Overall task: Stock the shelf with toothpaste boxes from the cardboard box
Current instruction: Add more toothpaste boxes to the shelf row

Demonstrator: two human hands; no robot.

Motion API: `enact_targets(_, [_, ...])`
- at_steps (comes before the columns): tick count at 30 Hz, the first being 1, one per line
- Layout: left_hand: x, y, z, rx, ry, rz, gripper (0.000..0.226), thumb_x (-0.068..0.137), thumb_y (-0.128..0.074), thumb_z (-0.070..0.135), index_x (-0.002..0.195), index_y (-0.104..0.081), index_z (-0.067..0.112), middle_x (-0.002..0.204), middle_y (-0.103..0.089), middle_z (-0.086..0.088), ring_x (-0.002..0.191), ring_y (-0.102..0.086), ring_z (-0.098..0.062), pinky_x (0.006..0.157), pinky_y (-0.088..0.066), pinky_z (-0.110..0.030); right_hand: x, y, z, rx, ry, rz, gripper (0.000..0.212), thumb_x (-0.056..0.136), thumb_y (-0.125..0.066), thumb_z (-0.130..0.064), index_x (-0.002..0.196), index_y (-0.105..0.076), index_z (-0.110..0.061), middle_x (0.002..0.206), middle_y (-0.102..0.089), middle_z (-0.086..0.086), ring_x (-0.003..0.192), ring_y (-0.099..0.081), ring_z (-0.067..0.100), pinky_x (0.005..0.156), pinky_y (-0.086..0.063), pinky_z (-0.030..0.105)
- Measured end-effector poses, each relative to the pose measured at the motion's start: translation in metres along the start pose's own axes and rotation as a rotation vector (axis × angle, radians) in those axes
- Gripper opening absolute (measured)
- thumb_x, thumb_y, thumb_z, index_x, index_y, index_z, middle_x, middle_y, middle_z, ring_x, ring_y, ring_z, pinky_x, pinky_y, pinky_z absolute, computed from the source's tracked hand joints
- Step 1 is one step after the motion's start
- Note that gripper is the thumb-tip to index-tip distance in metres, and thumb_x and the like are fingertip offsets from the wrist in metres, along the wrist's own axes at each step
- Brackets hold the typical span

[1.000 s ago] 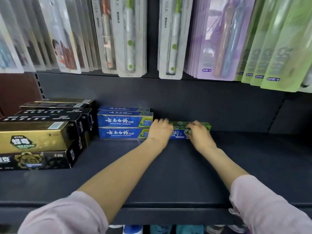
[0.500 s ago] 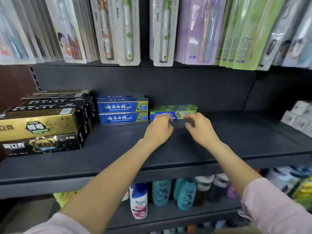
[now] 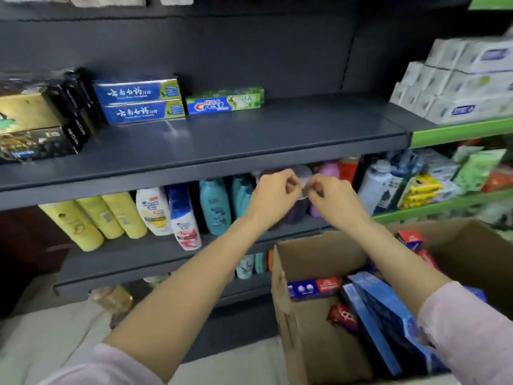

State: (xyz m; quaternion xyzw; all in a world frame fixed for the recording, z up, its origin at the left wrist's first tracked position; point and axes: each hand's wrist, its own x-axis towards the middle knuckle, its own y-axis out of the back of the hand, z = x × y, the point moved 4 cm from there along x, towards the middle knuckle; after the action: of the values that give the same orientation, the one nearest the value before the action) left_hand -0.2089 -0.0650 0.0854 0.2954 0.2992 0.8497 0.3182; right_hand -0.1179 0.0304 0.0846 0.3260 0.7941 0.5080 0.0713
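A green and blue Crest toothpaste box (image 3: 224, 101) lies on the dark shelf (image 3: 249, 140), right of two stacked blue toothpaste boxes (image 3: 138, 102). My left hand (image 3: 273, 197) and my right hand (image 3: 331, 200) hang in the air below the shelf's front edge, close together, fingers curled, with nothing in them. Below them at the lower right stands the open cardboard box (image 3: 299, 323), which holds several blue and red toothpaste boxes (image 3: 380, 315).
Gold and black toothpaste boxes (image 3: 36, 126) are stacked at the shelf's left end. White packs (image 3: 460, 79) fill the green-edged shelf on the right. Shampoo bottles (image 3: 166, 215) line the lower shelf behind my hands.
Both hands let go of the Crest box and drew back and down from the shelf. The view tilted down, and the cardboard box came into sight.
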Motion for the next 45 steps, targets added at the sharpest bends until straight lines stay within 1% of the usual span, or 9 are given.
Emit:
enact_targets(7, [-0.066, -0.121, 0.011, 0.158, 0.373, -0.238, 0.018, 0.088, -0.054, 0.022, 0.099, -0.066, 0.014, 0.109, -0.066, -0.013, 0.105, -0.061, -0.032, 0.084, -0.049, -0.036, -0.067, -0.023, 0.121, -0.115, -0.115, -0.311, 0.025, 0.089, -0.047, -0.016, 0.105, -0.066, -0.012, 0.11, -0.067, 0.017, 0.104, -0.061, 0.036, 0.082, -0.049, 0.039])
enact_targets(16, [-0.108, -0.213, -0.025, 0.321, 0.645, -0.489, 0.033, 0.092, -0.055, 0.024, 0.121, -0.058, 0.009, 0.125, -0.058, -0.015, 0.113, -0.057, -0.032, 0.091, -0.048, -0.038, -0.09, -0.083, 0.199, -0.221, -0.126, -0.658, 0.027, 0.09, -0.05, -0.015, 0.114, -0.057, -0.004, 0.119, -0.059, 0.022, 0.11, -0.056, 0.037, 0.086, -0.047, 0.04])
enact_targets(21, [-0.118, -0.255, -0.07, 0.339, 0.68, -0.675, 0.05, 0.091, -0.056, 0.018, 0.139, -0.04, 0.011, 0.141, -0.046, -0.013, 0.129, -0.045, -0.03, 0.108, -0.038, -0.04, -0.091, -0.139, 0.227, -0.431, -0.089, -0.757, 0.042, 0.093, -0.048, -0.024, 0.129, -0.045, -0.003, 0.136, -0.045, 0.018, 0.129, -0.038, 0.034, 0.108, -0.029, 0.04])
enact_targets(27, [-0.121, -0.281, -0.106, 0.483, 0.576, -0.79, 0.074, 0.093, -0.052, 0.009, 0.152, -0.009, 0.015, 0.16, -0.007, -0.003, 0.147, -0.012, -0.023, 0.118, -0.019, -0.043, -0.086, -0.181, 0.243, -0.597, -0.077, -0.749, 0.049, 0.097, -0.038, -0.022, 0.14, -0.033, 0.0, 0.147, -0.03, 0.02, 0.139, -0.02, 0.035, 0.117, -0.015, 0.04])
enact_targets(32, [-0.114, -0.29, -0.108, 0.649, 0.515, -0.718, 0.076, 0.088, -0.061, 0.016, 0.15, -0.017, 0.014, 0.153, -0.019, -0.007, 0.141, -0.022, -0.026, 0.117, -0.019, -0.046, -0.094, -0.184, 0.232, -0.698, 0.0, -0.686, 0.049, 0.102, -0.027, -0.015, 0.146, -0.019, 0.004, 0.154, -0.01, 0.021, 0.145, -0.003, 0.034, 0.118, -0.013, 0.037])
enact_targets(35, [-0.109, -0.291, -0.105, 0.703, 0.497, -0.677, 0.065, 0.088, -0.062, 0.02, 0.144, -0.03, 0.013, 0.146, -0.028, -0.01, 0.137, -0.026, -0.026, 0.113, -0.025, -0.044, -0.097, -0.188, 0.227, -0.712, 0.002, -0.707, 0.048, 0.102, -0.026, -0.013, 0.146, -0.017, 0.004, 0.153, -0.011, 0.02, 0.145, -0.006, 0.032, 0.114, -0.021, 0.033])
enact_targets(38, [-0.119, -0.297, -0.108, 0.689, 0.547, -0.769, 0.063, 0.086, -0.065, 0.027, 0.14, -0.036, 0.012, 0.141, -0.036, -0.01, 0.132, -0.035, -0.026, 0.105, -0.033, -0.039, -0.097, -0.188, 0.225, -0.684, -0.024, -0.68, 0.043, 0.101, -0.028, -0.012, 0.143, -0.029, 0.0, 0.145, -0.026, 0.02, 0.138, -0.021, 0.032, 0.105, -0.033, 0.032])
enact_targets(41, [-0.129, -0.301, -0.11, 0.51, 0.68, -0.809, 0.07, 0.082, -0.071, 0.026, 0.138, -0.032, 0.01, 0.139, -0.042, -0.014, 0.128, -0.043, -0.031, 0.1, -0.041, -0.041, -0.105, -0.191, 0.222, -0.56, -0.041, -0.805, 0.043, 0.099, -0.038, -0.013, 0.14, -0.027, -0.004, 0.138, -0.043, 0.021, 0.13, -0.04, 0.035, 0.099, -0.04, 0.039])
enact_targets(45, [-0.131, -0.292, -0.099, 0.286, 0.826, -0.662, 0.072, 0.08, -0.073, 0.024, 0.137, -0.034, 0.007, 0.137, -0.046, -0.016, 0.127, -0.046, -0.032, 0.1, -0.043, -0.042, -0.106, -0.185, 0.222, -0.413, -0.063, -0.855, 0.053, 0.096, -0.048, -0.022, 0.14, -0.024, -0.005, 0.134, -0.049, 0.021, 0.122, -0.051, 0.038, 0.096, -0.042, 0.045])
